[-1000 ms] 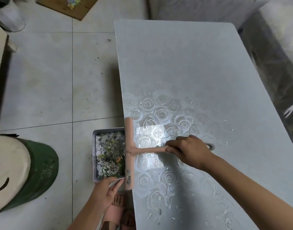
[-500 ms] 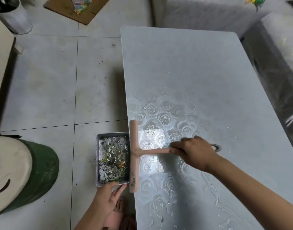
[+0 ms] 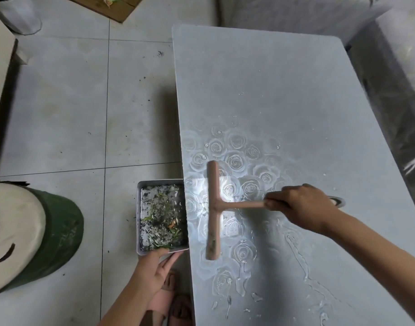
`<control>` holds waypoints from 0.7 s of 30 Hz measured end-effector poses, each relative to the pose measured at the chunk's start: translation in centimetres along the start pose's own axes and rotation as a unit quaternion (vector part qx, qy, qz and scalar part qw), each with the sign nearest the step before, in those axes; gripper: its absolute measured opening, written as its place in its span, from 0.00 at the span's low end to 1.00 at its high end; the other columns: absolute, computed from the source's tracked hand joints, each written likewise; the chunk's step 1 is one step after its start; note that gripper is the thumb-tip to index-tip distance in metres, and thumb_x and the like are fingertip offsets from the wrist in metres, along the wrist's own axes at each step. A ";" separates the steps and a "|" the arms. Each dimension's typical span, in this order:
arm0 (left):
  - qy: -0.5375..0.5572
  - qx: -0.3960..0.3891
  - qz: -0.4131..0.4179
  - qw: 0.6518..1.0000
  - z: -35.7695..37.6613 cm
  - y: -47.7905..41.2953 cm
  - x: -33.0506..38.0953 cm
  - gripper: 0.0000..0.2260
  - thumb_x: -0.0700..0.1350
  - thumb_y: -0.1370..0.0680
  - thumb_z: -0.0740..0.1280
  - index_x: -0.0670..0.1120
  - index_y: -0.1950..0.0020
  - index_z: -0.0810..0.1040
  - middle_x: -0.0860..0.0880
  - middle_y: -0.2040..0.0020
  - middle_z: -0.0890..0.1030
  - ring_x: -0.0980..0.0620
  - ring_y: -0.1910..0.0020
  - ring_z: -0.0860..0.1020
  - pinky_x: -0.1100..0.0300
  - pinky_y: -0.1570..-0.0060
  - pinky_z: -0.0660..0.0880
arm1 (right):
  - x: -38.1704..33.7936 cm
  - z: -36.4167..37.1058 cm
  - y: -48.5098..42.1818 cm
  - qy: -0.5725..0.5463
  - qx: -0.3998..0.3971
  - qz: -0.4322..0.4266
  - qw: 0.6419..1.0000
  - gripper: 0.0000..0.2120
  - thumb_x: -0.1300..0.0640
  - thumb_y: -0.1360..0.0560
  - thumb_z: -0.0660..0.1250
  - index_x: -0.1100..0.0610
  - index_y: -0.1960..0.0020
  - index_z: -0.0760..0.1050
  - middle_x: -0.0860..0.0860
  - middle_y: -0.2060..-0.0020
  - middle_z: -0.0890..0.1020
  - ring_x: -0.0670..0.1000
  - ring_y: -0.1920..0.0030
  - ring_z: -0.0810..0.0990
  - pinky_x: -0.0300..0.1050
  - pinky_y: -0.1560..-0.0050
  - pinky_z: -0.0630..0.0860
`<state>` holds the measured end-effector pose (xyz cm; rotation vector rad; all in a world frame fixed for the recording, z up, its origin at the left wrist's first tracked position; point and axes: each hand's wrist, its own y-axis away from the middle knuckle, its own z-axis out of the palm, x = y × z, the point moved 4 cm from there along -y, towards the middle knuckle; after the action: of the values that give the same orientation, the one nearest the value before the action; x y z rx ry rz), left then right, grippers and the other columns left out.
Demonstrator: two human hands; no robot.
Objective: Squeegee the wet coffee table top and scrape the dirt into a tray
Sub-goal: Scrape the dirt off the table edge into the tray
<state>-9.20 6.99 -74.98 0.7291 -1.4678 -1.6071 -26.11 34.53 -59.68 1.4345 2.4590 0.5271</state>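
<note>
Right hand – fingers curled round the handle of the squeegee, knuckles up, gripping it near the handle's far end. The ring at the end of the handle shows just beyond the hand. The handle runs left from the hand to the middle of the pink blade. The blade lies on the coffee table top, parallel to the left edge and near it but not at it. Dark specks cling to the near end of the blade.

Left hand – holds the tray by its near rim, thumb on top of the rim and fingers beneath. The tray is metal and rectangular. It sits just beside the left edge of the table, lower than the top, level with the blade. Whether it touches the table cannot be told. The dirt in it is a wet mix of dark bits, green shreds and one orange piece.

The table top is pale with a raised rose pattern, glossy around the blade. A water trail and loose drops lie on its near right part.

A green stool with a white seat stands on the tiled floor to the left, and pink sandals show below the left hand
</note>
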 end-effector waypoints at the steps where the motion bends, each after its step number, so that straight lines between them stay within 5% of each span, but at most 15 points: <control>1: 0.002 -0.001 0.000 1.000 0.0 0.0 0.0 0.22 0.25 0.25 0.57 0.34 0.32 0.68 0.33 0.39 0.76 0.32 0.41 0.75 0.47 0.64 0.79 | -1.1 0.3 -0.8 -0.011 0.004 -0.009 1.000 0.15 0.41 0.19 0.51 0.43 0.44 0.74 0.45 0.61 0.75 0.50 0.55 0.77 0.42 0.57 0.60; 8: -0.019 -0.006 0.016 1.000 0.1 0.4 0.1 0.13 0.26 0.25 0.58 0.34 0.43 0.72 0.38 0.66 0.82 0.40 0.65 0.82 0.53 0.70 0.81 | -4.1 0.1 -1.5 -0.017 0.052 -0.033 0.998 0.19 0.39 0.20 0.48 0.45 0.45 0.75 0.46 0.60 0.77 0.52 0.58 0.77 0.44 0.53 0.66; 12: 0.003 -0.013 0.009 1.000 0.3 1.0 0.3 0.13 0.25 0.26 0.57 0.34 0.45 0.72 0.35 0.68 0.81 0.33 0.54 0.78 0.45 0.66 0.79 | 2.3 -0.3 4.0 -0.050 0.003 0.029 0.998 0.14 0.40 0.21 0.53 0.44 0.47 0.74 0.43 0.59 0.79 0.49 0.57 0.79 0.42 0.57 0.68; 15: -0.007 -0.006 -0.001 1.000 0.5 1.1 0.5 0.20 0.24 0.26 0.57 0.34 0.36 0.70 0.34 0.57 0.79 0.33 0.53 0.77 0.44 0.66 0.77 | 7.6 -0.3 7.9 -0.048 -0.019 0.080 0.995 0.10 0.39 0.23 0.57 0.41 0.52 0.74 0.40 0.62 0.80 0.46 0.61 0.79 0.41 0.58 0.72; 18: -0.020 -0.003 0.000 1.000 0.6 1.2 0.7 0.20 0.24 0.27 0.57 0.34 0.36 0.70 0.34 0.61 0.81 0.32 0.52 0.77 0.45 0.67 0.78 | 11.1 0.7 10.0 -0.025 -0.042 0.108 0.993 0.15 0.35 0.25 0.52 0.39 0.51 0.74 0.37 0.63 0.78 0.43 0.62 0.79 0.37 0.57 0.71; 21: -0.028 0.001 0.005 1.000 0.5 1.3 0.6 0.18 0.25 0.25 0.57 0.33 0.36 0.70 0.34 0.52 0.79 0.31 0.42 0.75 0.45 0.65 0.78 | 11.4 3.1 10.3 -0.007 -0.073 0.122 0.990 0.10 0.38 0.21 0.52 0.38 0.49 0.70 0.39 0.60 0.77 0.43 0.57 0.79 0.36 0.55 0.67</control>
<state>-9.67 6.71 -73.61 0.6825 -1.5113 -1.6297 -22.42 49.72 -58.46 1.6786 2.1956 0.7267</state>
